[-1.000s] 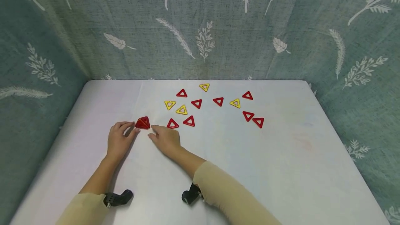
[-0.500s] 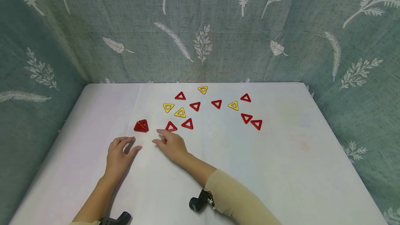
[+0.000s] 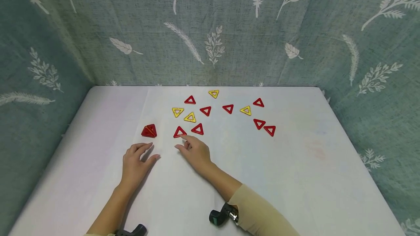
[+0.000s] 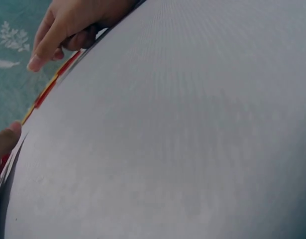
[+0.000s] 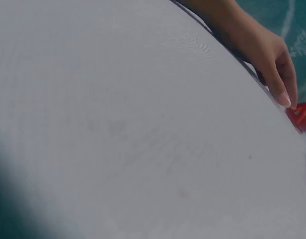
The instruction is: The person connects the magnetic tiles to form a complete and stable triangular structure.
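Observation:
A small red pyramid of joined triangle tiles stands on the white table, left of the middle. My left hand rests just in front of it, thumb and fingers apart with nothing between them. In the right wrist view, the pyramid shows beyond the left hand's fingertips. My right hand reaches to a flat red triangle tile, index fingertip at its lower right edge and thumb apart from it. From the left wrist camera, the right hand appears above the line of tiles.
Several loose red and yellow triangle tiles lie farther back, among them a red tile close by and a yellow tile behind. More red tiles lie to the right. A patterned green cloth borders the table's back and sides.
Both hands have drawn away from the red pyramid, leaving it standing. The left hand moved back towards the body; the right hand moved right to the nearby red triangle tile.

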`<action>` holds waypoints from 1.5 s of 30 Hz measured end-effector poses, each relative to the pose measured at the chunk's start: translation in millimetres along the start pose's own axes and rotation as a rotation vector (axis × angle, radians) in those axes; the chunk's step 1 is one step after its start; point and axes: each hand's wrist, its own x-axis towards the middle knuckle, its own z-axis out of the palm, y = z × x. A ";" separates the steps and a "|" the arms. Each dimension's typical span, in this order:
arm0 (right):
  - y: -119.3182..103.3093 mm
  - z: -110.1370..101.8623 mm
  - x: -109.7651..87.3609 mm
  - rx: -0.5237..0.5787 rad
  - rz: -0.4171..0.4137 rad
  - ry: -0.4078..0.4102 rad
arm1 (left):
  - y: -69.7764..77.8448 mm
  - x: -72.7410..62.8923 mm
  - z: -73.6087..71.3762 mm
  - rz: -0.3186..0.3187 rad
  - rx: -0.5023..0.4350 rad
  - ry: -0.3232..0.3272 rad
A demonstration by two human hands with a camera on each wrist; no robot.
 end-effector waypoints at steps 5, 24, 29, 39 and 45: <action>7.5 -3.0 2.2 -0.002 0.030 0.024 | 9.7 4.1 8.8 -0.022 -0.046 -0.017; 17.4 -11.0 30.5 0.010 0.170 -0.156 | 29.8 39.7 46.0 -0.043 0.037 -0.049; 18.8 -10.0 36.2 -0.042 0.203 -0.195 | 30.4 47.4 48.6 -0.049 0.068 -0.069; 36.7 -23.2 23.2 -0.154 0.086 0.044 | 36.1 50.7 51.8 -0.106 0.090 -0.126; 48.8 -32.7 25.1 -0.243 0.161 0.064 | 39.5 52.1 55.8 -0.092 0.094 -0.127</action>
